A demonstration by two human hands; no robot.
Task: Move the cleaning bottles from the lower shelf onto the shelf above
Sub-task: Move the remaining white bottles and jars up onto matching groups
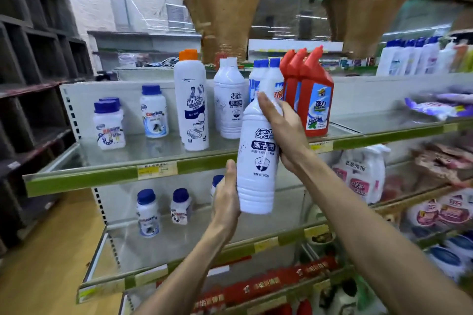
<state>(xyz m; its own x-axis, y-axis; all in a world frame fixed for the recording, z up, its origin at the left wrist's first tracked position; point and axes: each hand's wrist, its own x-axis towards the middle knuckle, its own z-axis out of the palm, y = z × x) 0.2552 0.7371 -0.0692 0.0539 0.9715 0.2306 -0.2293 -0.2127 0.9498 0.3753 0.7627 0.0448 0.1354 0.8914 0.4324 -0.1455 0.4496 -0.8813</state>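
Both hands, left hand (226, 194) and right hand (286, 133), hold white bottle (257, 161) between them.

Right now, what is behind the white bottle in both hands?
Blue-capped bottles on the upper shelf, lower halves covered by the white bottle and right hand.

One view only: a wide-angle camera on the person's head. It faces forward and slightly down at a shop rack (128, 94), close in. The upper shelf (102, 174) crosses mid-frame, the lower shelf (143, 277) beneath it. The left hand (225, 194) and right hand (284, 133) sit near centre. The floor (38, 250) shows at lower left. Shelf edges bow outward.
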